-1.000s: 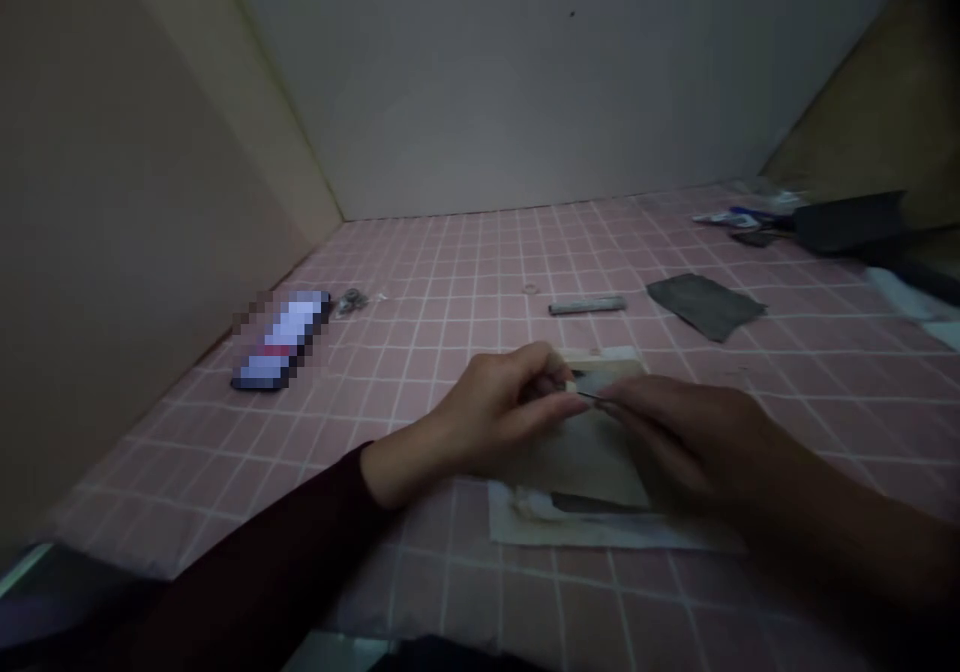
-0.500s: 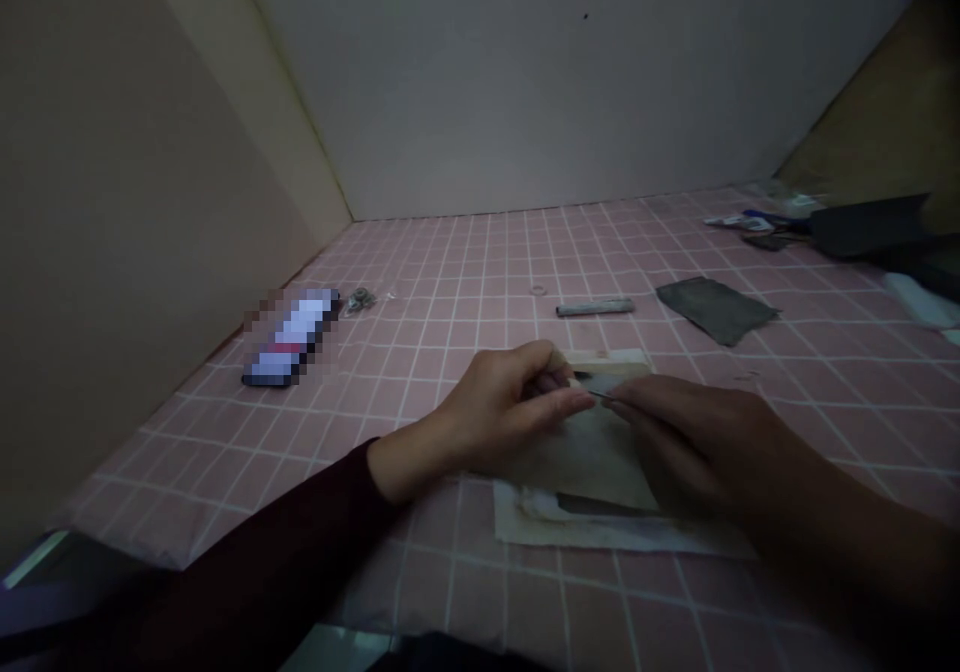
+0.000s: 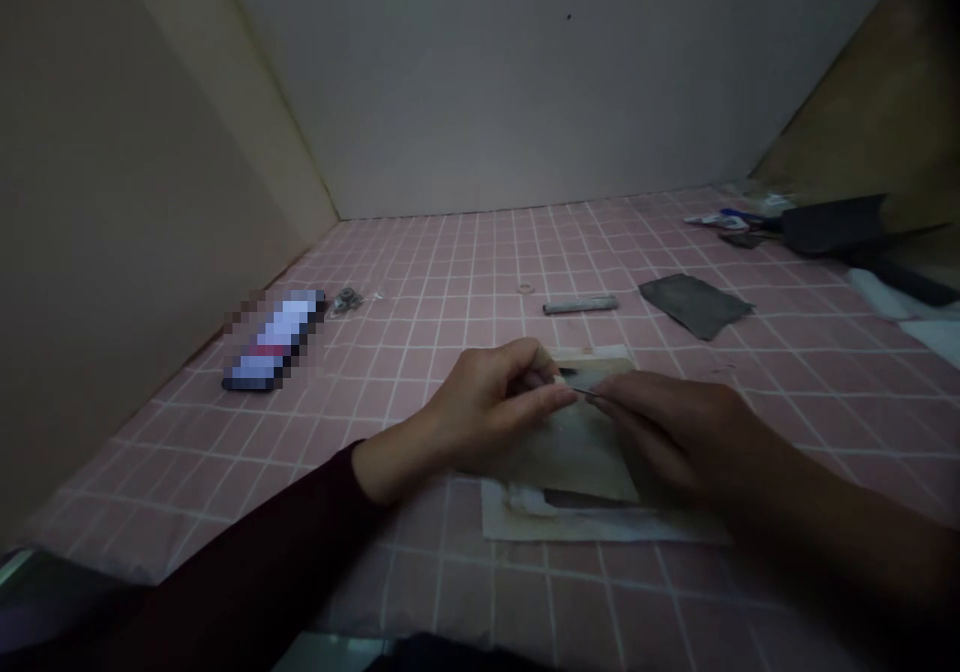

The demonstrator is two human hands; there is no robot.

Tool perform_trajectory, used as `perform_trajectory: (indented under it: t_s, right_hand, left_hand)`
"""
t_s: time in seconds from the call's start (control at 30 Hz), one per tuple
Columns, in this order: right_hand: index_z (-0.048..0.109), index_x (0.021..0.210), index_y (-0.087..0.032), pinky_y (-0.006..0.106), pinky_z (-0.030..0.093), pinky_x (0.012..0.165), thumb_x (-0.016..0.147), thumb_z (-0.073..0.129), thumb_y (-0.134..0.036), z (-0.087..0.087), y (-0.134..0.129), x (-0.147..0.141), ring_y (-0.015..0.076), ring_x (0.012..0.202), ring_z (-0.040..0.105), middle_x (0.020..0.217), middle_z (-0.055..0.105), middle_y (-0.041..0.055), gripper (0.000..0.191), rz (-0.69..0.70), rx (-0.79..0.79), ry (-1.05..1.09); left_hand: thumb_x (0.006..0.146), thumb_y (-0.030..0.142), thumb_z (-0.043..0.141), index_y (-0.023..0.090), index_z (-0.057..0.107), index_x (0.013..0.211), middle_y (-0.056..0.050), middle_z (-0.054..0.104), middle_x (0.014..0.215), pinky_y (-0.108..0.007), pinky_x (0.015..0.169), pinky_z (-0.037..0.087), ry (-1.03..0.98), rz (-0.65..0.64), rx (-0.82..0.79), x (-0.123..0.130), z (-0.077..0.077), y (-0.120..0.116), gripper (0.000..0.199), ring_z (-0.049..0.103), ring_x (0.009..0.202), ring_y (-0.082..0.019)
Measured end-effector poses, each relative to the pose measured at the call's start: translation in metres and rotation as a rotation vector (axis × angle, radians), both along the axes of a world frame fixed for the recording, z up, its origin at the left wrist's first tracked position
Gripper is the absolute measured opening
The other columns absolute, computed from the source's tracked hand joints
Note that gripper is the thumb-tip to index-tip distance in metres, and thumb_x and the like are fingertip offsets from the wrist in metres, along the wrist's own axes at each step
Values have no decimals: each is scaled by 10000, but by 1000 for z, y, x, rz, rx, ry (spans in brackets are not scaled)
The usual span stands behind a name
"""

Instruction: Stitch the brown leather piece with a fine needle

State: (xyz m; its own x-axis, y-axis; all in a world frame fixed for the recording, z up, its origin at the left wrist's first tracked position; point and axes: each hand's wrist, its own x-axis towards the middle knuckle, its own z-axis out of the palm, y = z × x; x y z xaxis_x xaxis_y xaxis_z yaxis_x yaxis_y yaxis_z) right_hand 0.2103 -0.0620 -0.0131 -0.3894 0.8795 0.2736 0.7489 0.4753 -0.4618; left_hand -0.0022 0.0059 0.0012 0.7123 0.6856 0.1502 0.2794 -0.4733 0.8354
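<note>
My left hand (image 3: pixel 491 397) is closed in a pinch, thumb against fingers, over a pale board (image 3: pixel 577 447). A tiny pale piece shows at its fingertips, too small to name. From the right comes my right hand (image 3: pixel 675 417), closed on a thin dark metal tool (image 3: pixel 583 391) whose tip reaches the left fingertips. Under the board lies a pale, stained sheet (image 3: pixel 517 524), partly covered by the board and my right hand. A dark, narrow shape lies along the board's near edge, its kind unclear.
A phone (image 3: pixel 277 342) with a blurred screen lies at the left beside small metal pieces (image 3: pixel 345 299). Farther back are a pale ring (image 3: pixel 525 289), a grey roll (image 3: pixel 580 305) and a dark sandpaper-like sheet (image 3: pixel 697 304). Dark tools (image 3: pixel 832 227) and white paper (image 3: pixel 934 340) lie right.
The whole view has turned slightly to the right, so everything appears a little farther left. Both hands keep the same grip and nearly the same pose, fingertips still close together.
</note>
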Motion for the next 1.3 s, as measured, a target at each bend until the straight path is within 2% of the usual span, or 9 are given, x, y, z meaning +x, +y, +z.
perform_trajectory:
  t_s: [0.17, 0.23, 0.4, 0.5, 0.67, 0.9, 0.97, 1.17, 1.3]
  right_hand:
    - [480, 631, -184, 232, 348, 501, 945, 409, -275, 17, 1, -1, 109, 521, 477, 556, 480, -28, 335, 98, -369, 123]
    - [491, 643, -179, 235, 346, 518, 935, 421, -254, 17, 1, -1, 110, 534, 471, 570, 485, -25, 309, 80, -312, 103]
    - [570, 827, -153, 278, 385, 635, 877, 429, -153, 4, -1, -1, 164, 709, 535, 779, 583, 59, 150, 1, 8, -20]
    - [545, 763, -164, 259, 363, 601, 892, 437, -173, 8, -1, -2, 138, 644, 503, 705, 549, 24, 168, 19, -42, -5]
    - [487, 640, -167, 220, 331, 538, 933, 429, -217, 19, 2, -2, 94, 546, 457, 574, 465, -36, 302, 114, -335, 144]
    - [572, 831, -144, 268, 373, 645, 890, 439, -152, 6, 0, -3, 158, 718, 536, 776, 571, 48, 146, 3, 23, -3]
    - [558, 797, -150, 264, 362, 625, 897, 434, -159, 7, -1, -3, 146, 674, 517, 729, 552, 29, 160, 13, 1, -14]
    - [511, 677, -166, 221, 336, 546, 935, 428, -217, 17, 1, -2, 94, 555, 465, 594, 482, -33, 276, 127, -296, 120]
    - [553, 776, -163, 251, 368, 611, 899, 435, -183, 8, 0, -2, 135, 654, 510, 702, 557, 15, 172, 47, -66, -5]
  left_hand:
    - [872, 290, 589, 158, 565, 930, -23, 602, 846, -249, 698, 435, 11, -80, 305, -1, -3, 2, 146, 564, 771, -135]
    - [870, 302, 592, 157, 568, 934, -17, 605, 827, -234, 668, 431, 7, -64, 260, -1, -3, 2, 161, 564, 740, -124]
    - [896, 409, 531, 158, 546, 876, 9, 580, 664, -199, 507, 388, 15, -5, -66, -1, -4, 2, 252, 526, 575, -102]
    - [881, 366, 565, 165, 551, 893, -2, 605, 735, -202, 542, 415, 14, 8, 20, -1, -4, 1, 202, 552, 627, -108]
    - [869, 283, 590, 184, 553, 979, -11, 612, 854, -240, 688, 455, 19, -62, 316, -1, -3, 1, 152, 580, 754, -124]
    - [897, 381, 544, 168, 539, 876, 22, 572, 659, -192, 506, 392, 11, -3, -9, -1, -2, 0, 214, 515, 559, -91]
    - [884, 373, 564, 167, 543, 874, 15, 582, 688, -192, 513, 395, 28, 7, 11, 0, -2, 0, 207, 523, 582, -94]
    - [873, 278, 584, 181, 550, 969, -21, 612, 870, -243, 686, 462, 19, -63, 319, -1, -3, 0, 141, 585, 758, -127]
    - [868, 335, 593, 173, 558, 901, 8, 597, 749, -206, 576, 427, 41, -23, 168, 0, -4, 0, 169, 546, 640, -100]
